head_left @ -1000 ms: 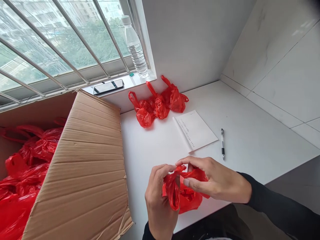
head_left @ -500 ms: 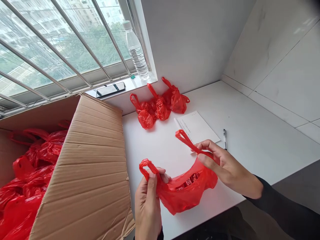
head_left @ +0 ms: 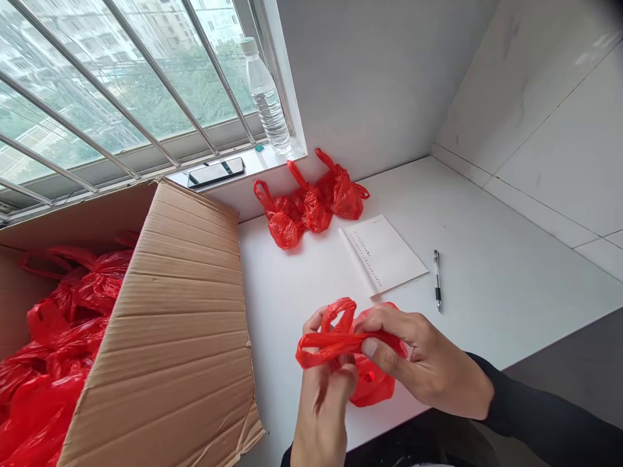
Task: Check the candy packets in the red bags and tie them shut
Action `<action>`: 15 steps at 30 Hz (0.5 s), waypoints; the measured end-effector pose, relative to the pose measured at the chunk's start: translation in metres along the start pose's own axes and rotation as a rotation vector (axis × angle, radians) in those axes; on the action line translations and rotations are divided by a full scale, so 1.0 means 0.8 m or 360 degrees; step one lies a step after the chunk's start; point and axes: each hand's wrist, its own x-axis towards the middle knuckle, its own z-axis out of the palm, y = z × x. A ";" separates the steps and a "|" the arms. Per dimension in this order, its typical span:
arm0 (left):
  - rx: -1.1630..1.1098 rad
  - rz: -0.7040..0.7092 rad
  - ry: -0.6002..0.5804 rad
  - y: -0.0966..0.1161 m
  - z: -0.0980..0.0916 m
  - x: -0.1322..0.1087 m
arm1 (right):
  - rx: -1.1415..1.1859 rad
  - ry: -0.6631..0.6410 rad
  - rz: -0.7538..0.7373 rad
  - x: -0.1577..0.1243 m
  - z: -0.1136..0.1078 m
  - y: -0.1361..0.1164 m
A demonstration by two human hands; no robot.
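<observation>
A red plastic bag (head_left: 374, 386) hangs between my hands over the front part of the white table. Its two handle loops cross each other near my left fingers. My left hand (head_left: 324, 389) is closed on one handle, thumb bent against the fingers. Pinched between thumb and fingers, the other handle is in my right hand (head_left: 423, 357), stretched leftward across the first. The bag's contents are mostly hidden by the hands and the folded plastic.
A cardboard box (head_left: 170, 311) with several red bags (head_left: 58, 350) stands at left. Three tied red bags (head_left: 316, 207) sit by the wall. A notebook (head_left: 389, 253) and a pen (head_left: 437, 279) lie on the table (head_left: 511, 259). A phone (head_left: 217, 172) and water bottle (head_left: 267, 97) are on the sill.
My hands have come together, the left moving right. The bag's handles, held apart before, now cross, and its mouth has drawn closed. The notebook and pen show more fully.
</observation>
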 end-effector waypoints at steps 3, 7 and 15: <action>0.0079 -0.0004 -0.0026 0.007 0.008 -0.010 | -0.0154 0.0043 0.0078 0.002 -0.001 -0.003; 0.0083 0.0106 0.0113 0.009 0.011 -0.013 | -0.0259 0.0215 0.0174 0.001 -0.003 -0.010; -0.0008 -0.0152 -0.0117 0.015 -0.002 -0.001 | -0.0405 0.0335 -0.0313 -0.008 -0.008 -0.019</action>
